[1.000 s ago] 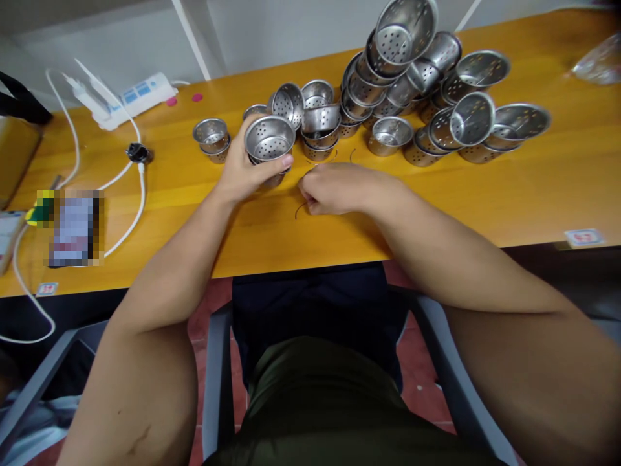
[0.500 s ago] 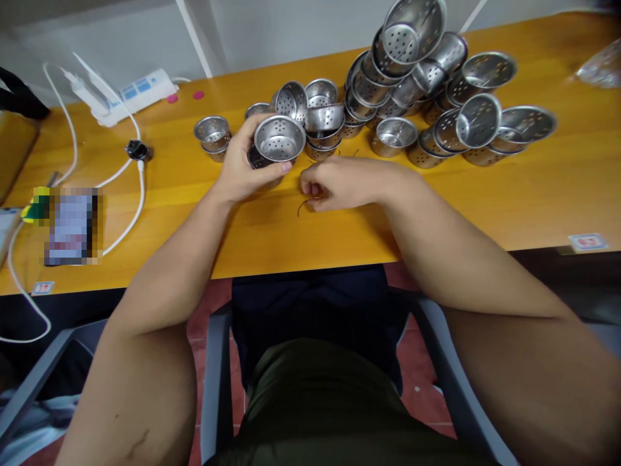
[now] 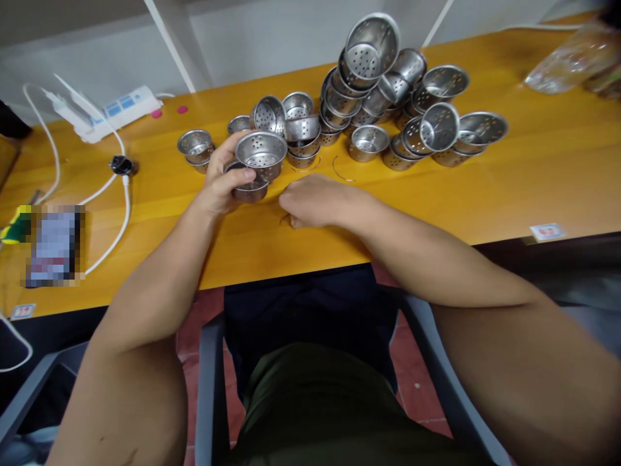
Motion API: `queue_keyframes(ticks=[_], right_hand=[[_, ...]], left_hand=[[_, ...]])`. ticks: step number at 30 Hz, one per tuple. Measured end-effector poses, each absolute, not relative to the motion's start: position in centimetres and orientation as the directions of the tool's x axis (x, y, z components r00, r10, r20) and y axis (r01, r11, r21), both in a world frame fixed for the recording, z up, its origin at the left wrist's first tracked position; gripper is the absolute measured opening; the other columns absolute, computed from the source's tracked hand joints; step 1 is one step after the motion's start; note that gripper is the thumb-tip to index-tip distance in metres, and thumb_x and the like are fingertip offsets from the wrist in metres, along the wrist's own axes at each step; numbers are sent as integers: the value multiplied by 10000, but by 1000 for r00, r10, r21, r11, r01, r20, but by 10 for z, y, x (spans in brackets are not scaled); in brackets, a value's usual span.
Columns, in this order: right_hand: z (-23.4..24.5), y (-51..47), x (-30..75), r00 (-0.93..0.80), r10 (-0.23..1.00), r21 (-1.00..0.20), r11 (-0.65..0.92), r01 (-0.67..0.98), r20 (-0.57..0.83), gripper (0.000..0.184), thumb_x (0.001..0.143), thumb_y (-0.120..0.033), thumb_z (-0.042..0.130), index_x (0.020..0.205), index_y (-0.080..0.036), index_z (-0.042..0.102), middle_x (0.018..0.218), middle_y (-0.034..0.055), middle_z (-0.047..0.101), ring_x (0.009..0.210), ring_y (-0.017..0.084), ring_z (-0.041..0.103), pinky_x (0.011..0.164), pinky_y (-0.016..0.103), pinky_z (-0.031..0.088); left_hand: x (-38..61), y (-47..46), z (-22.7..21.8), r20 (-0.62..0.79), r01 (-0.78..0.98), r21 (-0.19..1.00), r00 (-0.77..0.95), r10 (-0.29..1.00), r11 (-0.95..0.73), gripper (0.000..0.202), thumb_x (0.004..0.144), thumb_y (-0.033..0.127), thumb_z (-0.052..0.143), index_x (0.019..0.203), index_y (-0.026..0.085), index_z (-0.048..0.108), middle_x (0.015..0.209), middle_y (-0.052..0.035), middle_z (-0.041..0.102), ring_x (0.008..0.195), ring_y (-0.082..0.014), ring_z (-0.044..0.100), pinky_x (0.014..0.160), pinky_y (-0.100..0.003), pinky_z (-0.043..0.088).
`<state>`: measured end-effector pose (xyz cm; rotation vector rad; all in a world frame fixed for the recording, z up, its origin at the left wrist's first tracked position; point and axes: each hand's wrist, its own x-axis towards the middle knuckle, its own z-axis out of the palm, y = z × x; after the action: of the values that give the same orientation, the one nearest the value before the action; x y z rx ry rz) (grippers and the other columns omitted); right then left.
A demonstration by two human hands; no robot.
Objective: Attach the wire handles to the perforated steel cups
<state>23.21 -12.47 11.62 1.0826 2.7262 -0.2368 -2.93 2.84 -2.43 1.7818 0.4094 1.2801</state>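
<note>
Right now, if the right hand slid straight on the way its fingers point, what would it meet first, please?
Probably the perforated cup under the left hand; the right hand points leftward along the table, though depth is unclear.

Bright, even indoor light from above gives soft glare on the glossy tabletop (image 3: 533,175) and sharp highlights on the pile of metal cups (image 3: 388,97), with faint shadows beneath the forearms, wide-angle bending toward the frame edges, and motion blur at the upper right corner.
</note>
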Motion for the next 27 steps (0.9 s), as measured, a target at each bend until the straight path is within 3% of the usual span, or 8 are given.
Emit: queue_keyframes(ticks=[3, 6, 8, 11, 14, 18, 22, 27], right_hand=[[123, -116, 244, -686, 679, -88, 692, 717, -261, 118, 1190, -205, 842, 1189, -157, 950, 1156, 161, 941, 976, 319, 840, 796, 400, 497], [126, -101, 267, -710, 691, -289, 658, 696, -138, 180, 1151, -108, 775, 1003, -204, 808, 948, 43, 829, 833, 232, 695, 786, 372, 462], [129, -93, 282, -671, 741, -380, 612, 693, -30, 160, 1130, -81, 749, 1054, -215, 791, 950, 28, 803, 852, 236, 679, 799, 363, 489], [132, -87, 297, -578, 816, -506, 505, 699, 15, 265, 1107, -91, 749, 1319, -216, 846, 1030, 38, 842, 899, 271, 755, 852, 377, 576], [133, -86, 303, -516, 856, -625, 399, 671, -8, 408, 1091, -139, 794, 1485, -213, 869, 1031, 37, 867, 846, 286, 812, 868, 413, 631], [130, -81, 305, -431, 895, -739, 368, 564, 117, 177, 1184, -136, 761, 1296, -173, 892, 944, 4, 837, 707, 169, 719, 777, 377, 558], [126, -79, 298, -404, 858, -690, 501, 523, 317, 196, 1312, -166, 695, 1287, -143, 888, 1088, 63, 862, 881, 185, 726, 838, 350, 557], [125, -87, 281, -428, 879, -494, 474, 729, 211, 389, 1367, -518, 699, 1591, -251, 871, 1256, 124, 889, 1156, 376, 817, 964, 439, 649]], left_hand=[[-28, 21, -20, 626, -271, 777, 422, 656, -568, 1254, 577, 1026, 1179, 1584, 417, 746, 1369, -25, 911, 1041, -338, 870, 704, -447, 709], [-29, 17, -16, 621, -193, 772, 431, 654, -606, 1292, 596, 1113, 1115, 1624, 433, 726, 1470, -42, 889, 1172, -412, 875, 818, -553, 755], [-31, 17, -14, 639, -183, 750, 445, 627, -635, 1259, 688, 1135, 1079, 1660, 429, 701, 1555, -19, 864, 1350, -439, 854, 1023, -620, 758], [-34, 22, -13, 715, -294, 682, 459, 527, -670, 1081, 844, 952, 1148, 1679, 423, 710, 1587, 31, 853, 1452, -405, 821, 1165, -591, 692], [-35, 28, -14, 742, -310, 643, 477, 471, -700, 1137, 862, 1008, 1124, 1701, 389, 671, 1599, 2, 833, 1438, -410, 813, 1133, -569, 662], [-33, 21, -9, 677, -192, 708, 458, 576, -680, 1205, 743, 1070, 1148, 1627, 391, 691, 1461, -9, 866, 1297, -407, 854, 1002, -567, 697], [-30, -2, 5, 611, -75, 761, 418, 672, -645, 1135, 678, 994, 1219, 1519, 354, 805, 1353, 2, 913, 1182, -347, 861, 941, -531, 744], [-24, -11, 4, 617, 2, 728, 435, 656, -686, 1139, 705, 1095, 1135, 1483, 320, 832, 1361, -131, 896, 1271, -480, 907, 1014, -609, 807]])
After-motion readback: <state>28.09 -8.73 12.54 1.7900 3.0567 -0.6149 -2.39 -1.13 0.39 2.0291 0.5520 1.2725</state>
